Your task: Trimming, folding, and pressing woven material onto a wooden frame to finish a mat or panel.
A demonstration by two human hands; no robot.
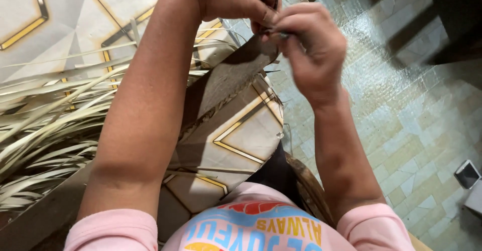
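My left hand [233, 0] and my right hand [311, 47] meet at the top of the head view, fingers pinched together on thin pale leaf strips [281, 34]. The strips run between the fingertips and are partly hidden by them. Under the hands a dark wooden plank [228, 78] slants across a table [251, 135] covered with a beige sheet with gold lines. Both forearms reach up from pink sleeves.
A heap of long dried palm leaf strips [45, 115] lies on the table's left side. To the right is a tiled floor [416, 120] covered in clear plastic, with a small dark flat object [467, 174] near the right edge.
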